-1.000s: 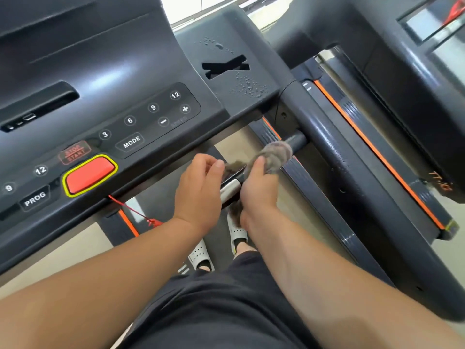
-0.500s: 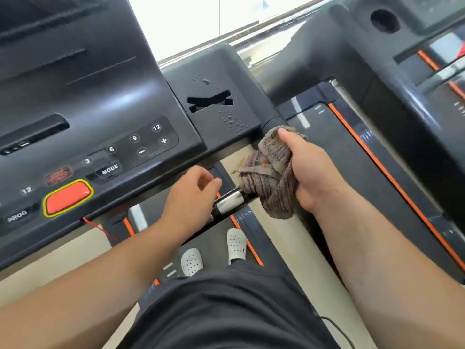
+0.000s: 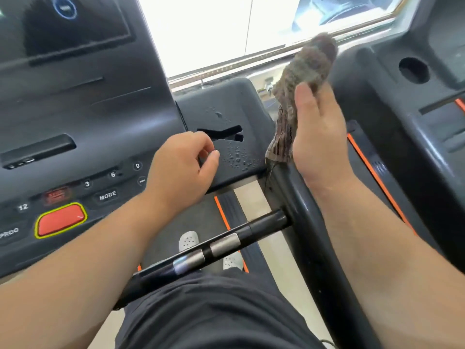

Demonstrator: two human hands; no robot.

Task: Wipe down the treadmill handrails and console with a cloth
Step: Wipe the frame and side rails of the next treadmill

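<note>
The right grip (image 3: 319, 132) is clasping the cloth (image 3: 309, 64) in the upper right of the frame, with the thumb pressing across its front and the fingers going behind it, out of sight. The cloth is bunching above the thumb and trailing down beside the palm. Its lower end is hanging at the right edge of the side panel (image 3: 226, 117), where water droplets are sitting. The left grip (image 3: 181, 167) is hovering mid-frame over that panel, fingers loosely curling and holding nothing; whether it is touching the panel I cannot tell. The console (image 3: 75, 109) is filling the left of the frame, its red button (image 3: 61, 220) at lower left. The crossbar (image 3: 261, 222) is running across lower centre, meeting the handrail (image 3: 299, 210) beneath the right wrist.
</note>
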